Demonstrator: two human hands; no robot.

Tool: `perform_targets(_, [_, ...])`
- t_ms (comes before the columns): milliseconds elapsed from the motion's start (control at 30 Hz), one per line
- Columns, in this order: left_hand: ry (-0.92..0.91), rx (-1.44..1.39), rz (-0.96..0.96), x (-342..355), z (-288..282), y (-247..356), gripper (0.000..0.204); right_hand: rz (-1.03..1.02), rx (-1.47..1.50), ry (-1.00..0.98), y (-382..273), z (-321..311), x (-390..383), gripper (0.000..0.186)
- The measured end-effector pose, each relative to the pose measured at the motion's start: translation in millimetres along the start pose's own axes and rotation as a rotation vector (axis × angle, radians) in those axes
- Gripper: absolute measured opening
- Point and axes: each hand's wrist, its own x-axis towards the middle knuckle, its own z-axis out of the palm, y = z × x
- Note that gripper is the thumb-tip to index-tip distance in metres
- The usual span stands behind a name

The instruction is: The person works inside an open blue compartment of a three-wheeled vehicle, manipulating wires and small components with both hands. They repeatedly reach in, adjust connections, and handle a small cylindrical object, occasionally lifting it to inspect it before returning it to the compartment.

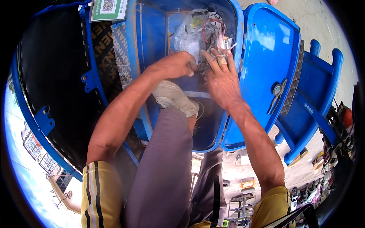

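One metal box (225, 43) lies just beyond the right hand (223, 84), fingers spread; one bag (186, 41) nears the curled left hand (171, 65), its hold unclear.

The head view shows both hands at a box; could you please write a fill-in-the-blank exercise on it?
The left hand and right hand reach into a box coloured ____.
The clear plastic bag lies to the ____ of the red wire.
A tan band circles one ____ of the right hand.
The left sleeve is yellow with dark and pale ____.
Missing words: blue; left; finger; stripes.
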Motion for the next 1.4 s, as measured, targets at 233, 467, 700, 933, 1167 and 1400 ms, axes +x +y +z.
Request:
perform_targets(233, [-0.050,-0.037,-0.093,-2.5,-2.6,4.4,0.036,-0.010,-0.035,0.018,-1.0,1.7,0.9,0.020])
perform_targets(467, [-0.128,0.136,0.001,6.7,0.8,3.8,0.034,-0.027,0.057,0.017,-0.4,-1.4,-1.0,0.015])
perform_targets(700, [-0.070,-0.016,0.221,5.9,5.7,0.3,0.029,-0.077,0.007,0.065,1.1,4.8,-0.8,0.018])
perform_targets(933, [-0.075,-0.008,0.182,11.5,1.8,12.3,0.031,-0.102,-0.021,0.074,4.0,7.0,0.0,0.014])
perform_targets(1167, [0.058,0.201,0.200,12.7,12.3,21.0,0.032,-0.105,-0.009,0.068,3.5,4.7,-0.3,0.012])
perform_targets(1400, [-0.029,0.143,0.121,7.0,2.6,31.6,0.022,-0.096,-0.011,0.075,5.8,6.7,-1.1,0.013])
